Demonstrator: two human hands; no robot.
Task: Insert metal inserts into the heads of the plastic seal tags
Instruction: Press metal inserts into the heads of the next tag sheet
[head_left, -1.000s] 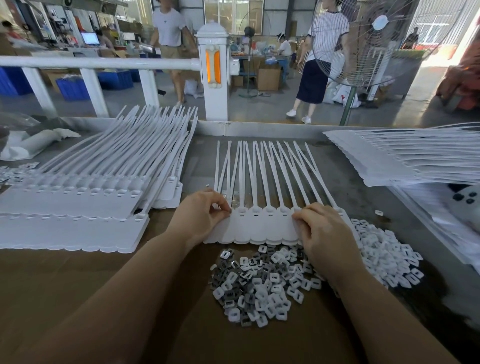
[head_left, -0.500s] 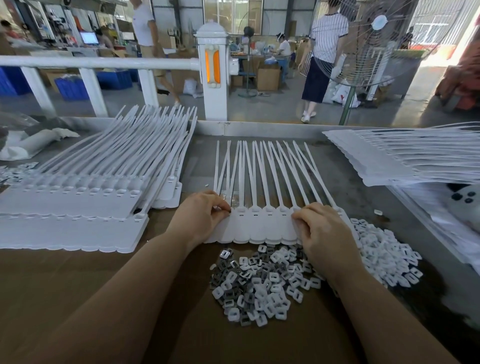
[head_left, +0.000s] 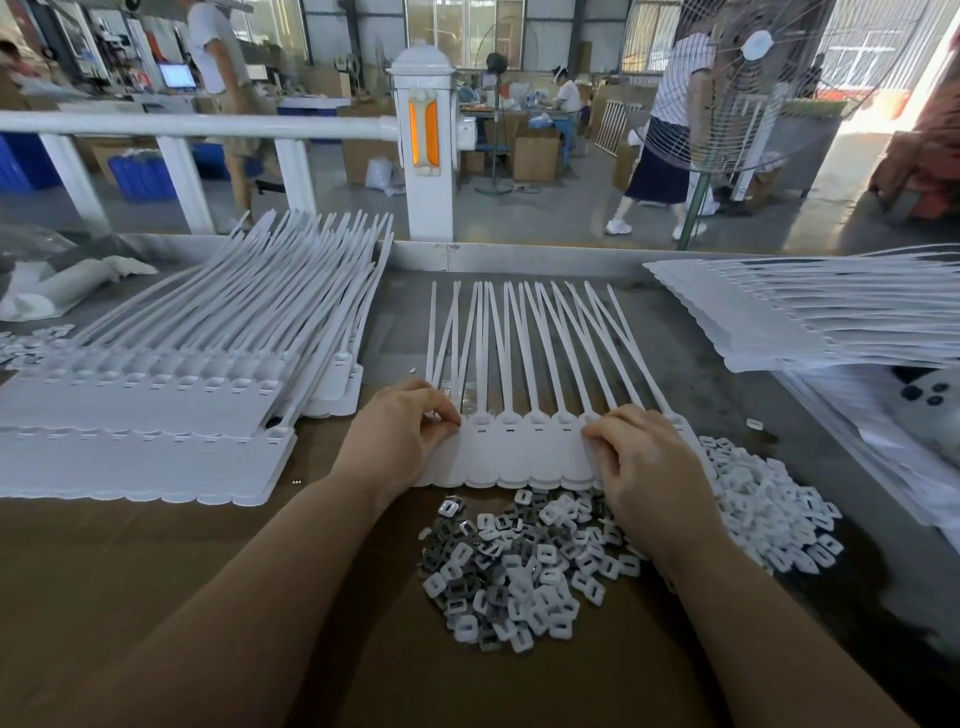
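**A:** Which step is this? Both hands sit on the strip of seal tags, mid-counter.

**B:** Seating an insert, I'd guess. Left hand pinches at the leftmost head; right hand presses curled fingers on the right end. What's under them, can't tell.

**A:** Next?

**B:** Another from the insert pile, near side. Tags run near-to-far, tails pointing away.
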